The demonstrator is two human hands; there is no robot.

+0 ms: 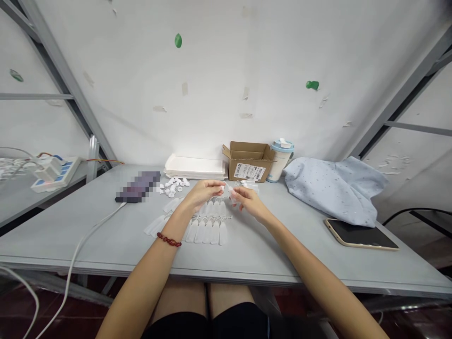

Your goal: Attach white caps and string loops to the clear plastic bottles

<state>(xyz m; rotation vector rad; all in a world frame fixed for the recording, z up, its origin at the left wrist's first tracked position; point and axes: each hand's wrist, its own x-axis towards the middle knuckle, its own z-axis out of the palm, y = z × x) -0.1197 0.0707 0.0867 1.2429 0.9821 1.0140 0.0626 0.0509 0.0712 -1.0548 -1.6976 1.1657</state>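
Note:
My left hand (204, 192) and my right hand (248, 199) meet above the grey table (106, 235), fingers pinched together on a small clear plastic piece (228, 189) held between them. Right below lies a sprue of clear elongated plastic pieces (208, 221), in two rows on a thin runner. Loose pieces of the same kind (158, 222) lie to its left. A heap of small white parts (173, 186) sits behind my left hand. A red bead bracelet (168, 240) is on my left wrist.
At the back stand a stack of white trays (195, 167), an open cardboard box (249, 162) and a lidded cup (280, 160). A pale blue cloth (335, 188) and a phone (360, 234) lie right. A blurred dark object (138, 186) with white cable lies left; a power strip (54, 172) further left.

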